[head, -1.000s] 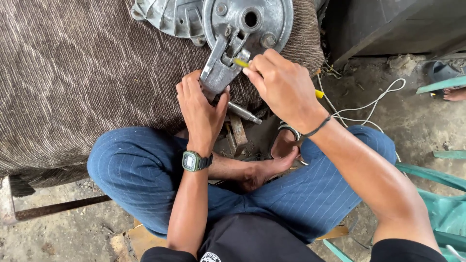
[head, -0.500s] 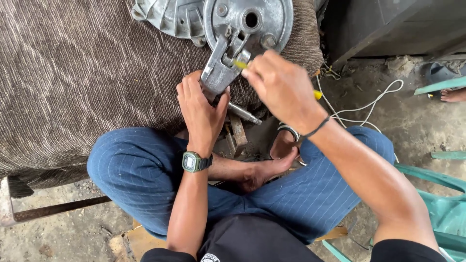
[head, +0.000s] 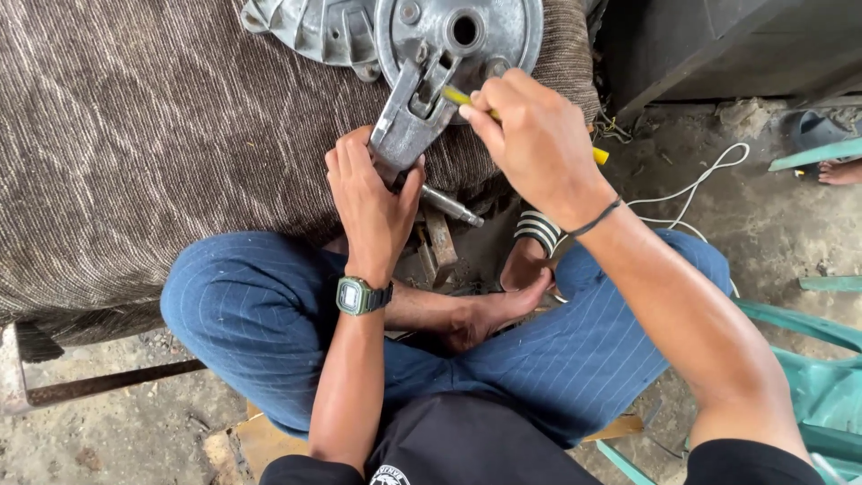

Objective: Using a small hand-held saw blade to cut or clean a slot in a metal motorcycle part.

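A round grey metal plate [head: 485, 36] with a long metal arm [head: 406, 126] lies at the near edge of a brown striped cloth [head: 153, 126]. My left hand [head: 368, 202] grips the lower end of that arm; a green wristwatch sits on its wrist. My right hand [head: 534, 135] holds a thin yellow-handled tool [head: 458, 97] like a pen, its tip touching the plate where the arm joins it. The yellow end of the tool sticks out past my wrist. A metal rod [head: 449, 205] juts out below the arm.
I sit cross-legged in blue trousers, my bare foot [head: 503, 310] in front of me. A ribbed metal casting [head: 310, 27] lies left of the plate. White cable [head: 696, 189] runs over the dirt floor at right. Green plastic chair parts [head: 817, 377] stand at right; someone's foot [head: 840, 171] shows far right.
My right hand has shifted slightly with the yellow tool against the plate. My left hand keeps its grip on the arm.
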